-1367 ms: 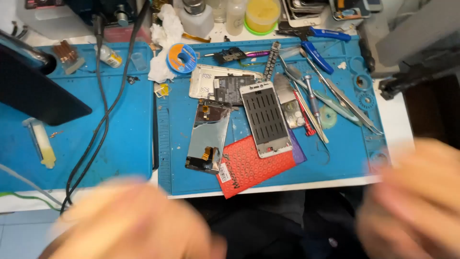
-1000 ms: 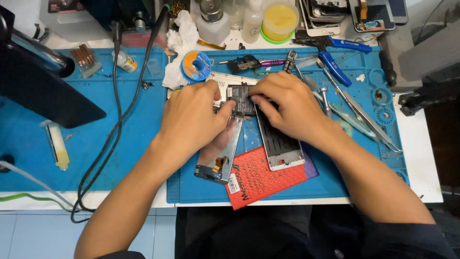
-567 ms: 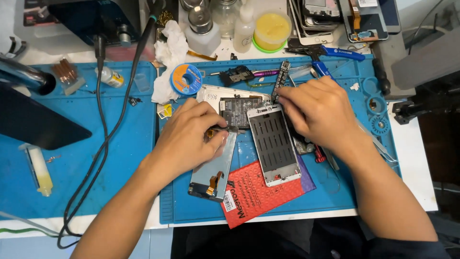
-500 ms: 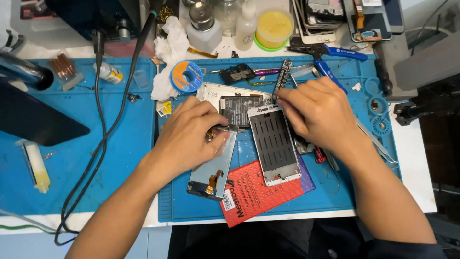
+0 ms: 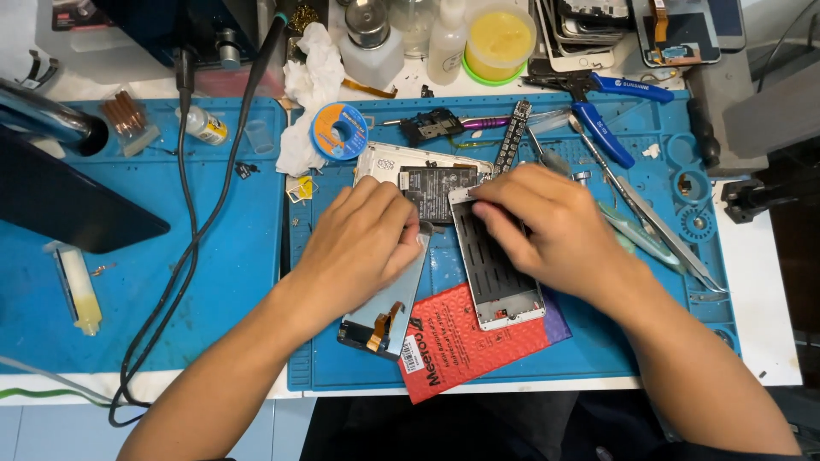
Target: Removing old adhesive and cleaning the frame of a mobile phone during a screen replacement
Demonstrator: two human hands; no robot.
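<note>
My left hand point(image 5: 367, 248) lies palm down on a detached phone screen panel point(image 5: 380, 316), pressing its upper part against the blue mat point(image 5: 598, 350). My right hand point(image 5: 547, 235) grips the top end of a silver phone frame point(image 5: 500, 282), with fingertips at its upper left corner. The frame's lower end rests on a red padded pouch point(image 5: 461, 350). Just beyond both hands sits a white phone housing with a black circuit board point(image 5: 431, 179). The frame's top edge is hidden by my fingers.
Blue-handled cutters point(image 5: 606, 115), tweezers point(image 5: 658, 222) and a spudger lie right of the hands. A solder wick spool point(image 5: 339, 132), crumpled tissue point(image 5: 307, 85), bottles point(image 5: 369, 43) and a yellow tub point(image 5: 498, 38) stand at the back. A black cable point(image 5: 184, 256) crosses the left mat.
Both hands came up from the bottom of the view onto the phone parts. Since then my right fingers have slid left to the frame's top corner; my left hand stays on the screen panel.
</note>
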